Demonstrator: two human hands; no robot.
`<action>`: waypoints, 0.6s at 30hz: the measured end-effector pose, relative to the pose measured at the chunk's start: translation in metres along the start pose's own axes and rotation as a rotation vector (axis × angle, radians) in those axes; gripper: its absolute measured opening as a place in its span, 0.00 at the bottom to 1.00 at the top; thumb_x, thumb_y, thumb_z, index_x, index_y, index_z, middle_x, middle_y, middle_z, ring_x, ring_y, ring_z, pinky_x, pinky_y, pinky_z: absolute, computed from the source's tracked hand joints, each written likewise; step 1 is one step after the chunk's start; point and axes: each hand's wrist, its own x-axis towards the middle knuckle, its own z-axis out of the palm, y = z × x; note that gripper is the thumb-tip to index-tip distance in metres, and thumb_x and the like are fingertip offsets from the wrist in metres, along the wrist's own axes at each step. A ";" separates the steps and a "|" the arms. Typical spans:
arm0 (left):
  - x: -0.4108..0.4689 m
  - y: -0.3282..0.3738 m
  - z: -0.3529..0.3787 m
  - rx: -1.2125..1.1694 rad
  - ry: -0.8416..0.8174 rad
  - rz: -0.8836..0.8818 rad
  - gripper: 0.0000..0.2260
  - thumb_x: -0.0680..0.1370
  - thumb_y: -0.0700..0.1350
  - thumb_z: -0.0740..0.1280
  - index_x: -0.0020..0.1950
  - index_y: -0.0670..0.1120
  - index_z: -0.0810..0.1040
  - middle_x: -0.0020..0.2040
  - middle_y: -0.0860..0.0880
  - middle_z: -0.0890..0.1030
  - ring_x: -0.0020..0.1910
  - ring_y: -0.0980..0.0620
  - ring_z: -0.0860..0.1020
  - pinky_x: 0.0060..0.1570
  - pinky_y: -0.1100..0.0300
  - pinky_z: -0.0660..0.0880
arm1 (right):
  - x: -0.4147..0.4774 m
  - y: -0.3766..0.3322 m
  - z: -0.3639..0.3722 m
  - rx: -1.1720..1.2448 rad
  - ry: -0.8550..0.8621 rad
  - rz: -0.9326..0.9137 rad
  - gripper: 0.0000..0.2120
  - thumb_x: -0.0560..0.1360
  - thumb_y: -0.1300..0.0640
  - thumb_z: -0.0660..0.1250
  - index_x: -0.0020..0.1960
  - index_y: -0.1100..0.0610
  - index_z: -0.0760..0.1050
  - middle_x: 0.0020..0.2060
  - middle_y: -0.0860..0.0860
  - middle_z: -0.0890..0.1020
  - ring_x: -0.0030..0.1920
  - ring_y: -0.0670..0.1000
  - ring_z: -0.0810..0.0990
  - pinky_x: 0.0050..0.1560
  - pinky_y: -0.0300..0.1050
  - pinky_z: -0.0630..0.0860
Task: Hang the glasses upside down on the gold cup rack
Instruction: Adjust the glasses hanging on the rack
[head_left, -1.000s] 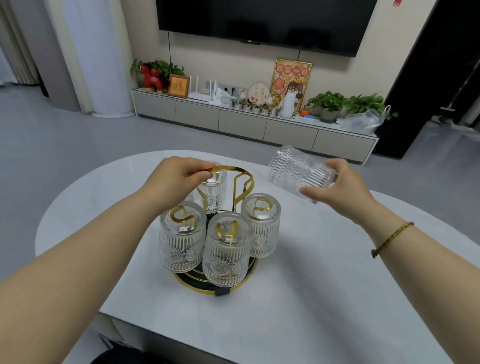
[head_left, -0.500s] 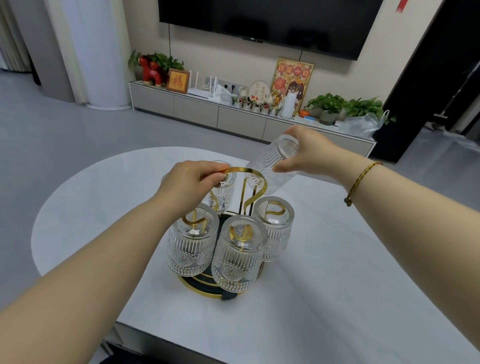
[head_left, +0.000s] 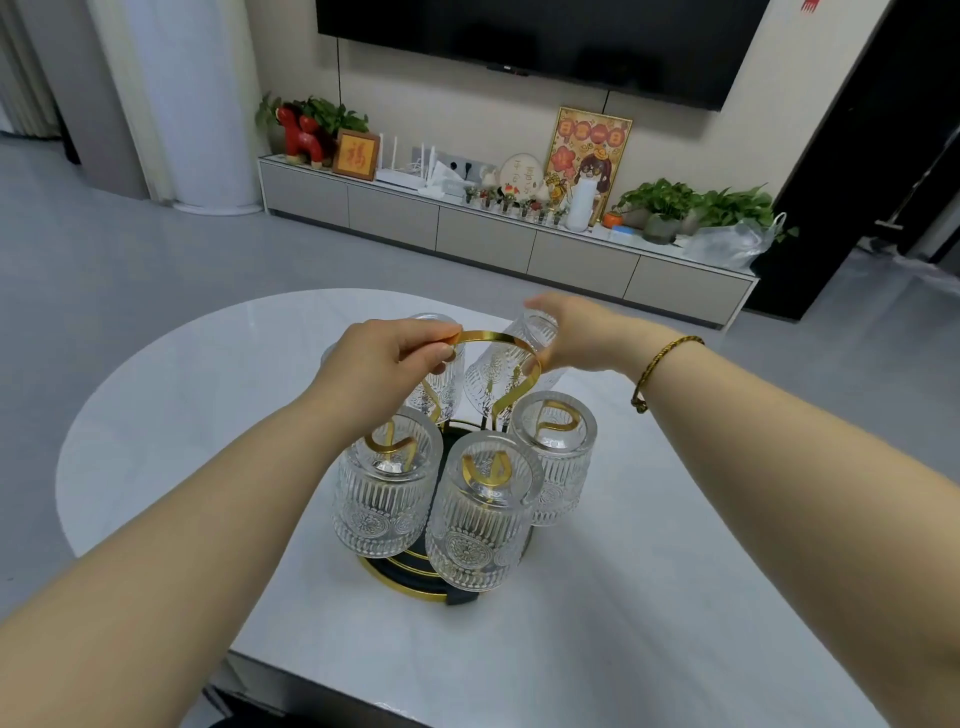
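The gold cup rack (head_left: 498, 340) stands mid-table on a round black and gold base. Three ribbed glasses hang upside down on its front prongs: left (head_left: 387, 483), middle (head_left: 480, 514), right (head_left: 558, 460). Another inverted glass (head_left: 441, 387) sits at the back left, partly behind my left hand (head_left: 389, 358), which pinches the rack's top loop handle. My right hand (head_left: 576, 332) grips the base of a further glass (head_left: 506, 371), held mouth down and tilted over the back right of the rack. Whether it sits on a prong is hidden.
The white oval table (head_left: 218, 395) has its near edge just below my forearms. Beyond lies grey floor, then a low TV cabinet (head_left: 488, 244) with plants and ornaments, and a white pillar (head_left: 202, 104) at the back left.
My right hand has carried the glass from the right side of the rack, turned it mouth down and lowered it behind the handle. My left hand stays on the handle.
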 end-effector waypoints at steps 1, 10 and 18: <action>0.000 0.000 0.000 0.001 -0.002 0.005 0.12 0.75 0.45 0.63 0.57 0.51 0.77 0.43 0.52 0.81 0.48 0.51 0.79 0.58 0.45 0.73 | 0.001 0.001 0.000 0.012 -0.015 -0.006 0.37 0.66 0.58 0.72 0.69 0.57 0.57 0.69 0.56 0.65 0.68 0.57 0.64 0.65 0.49 0.63; 0.001 -0.002 0.000 -0.007 -0.005 0.010 0.12 0.75 0.45 0.62 0.57 0.50 0.77 0.45 0.50 0.82 0.49 0.50 0.79 0.57 0.44 0.73 | 0.003 0.001 0.010 -0.010 -0.106 -0.064 0.34 0.67 0.61 0.70 0.68 0.54 0.58 0.69 0.54 0.65 0.68 0.56 0.63 0.65 0.50 0.63; 0.001 -0.001 0.002 0.002 -0.001 0.011 0.12 0.75 0.45 0.62 0.57 0.50 0.77 0.44 0.52 0.81 0.50 0.49 0.79 0.57 0.43 0.73 | -0.016 0.014 0.006 -0.025 0.045 -0.067 0.30 0.70 0.62 0.67 0.68 0.56 0.59 0.69 0.55 0.65 0.68 0.55 0.63 0.65 0.47 0.62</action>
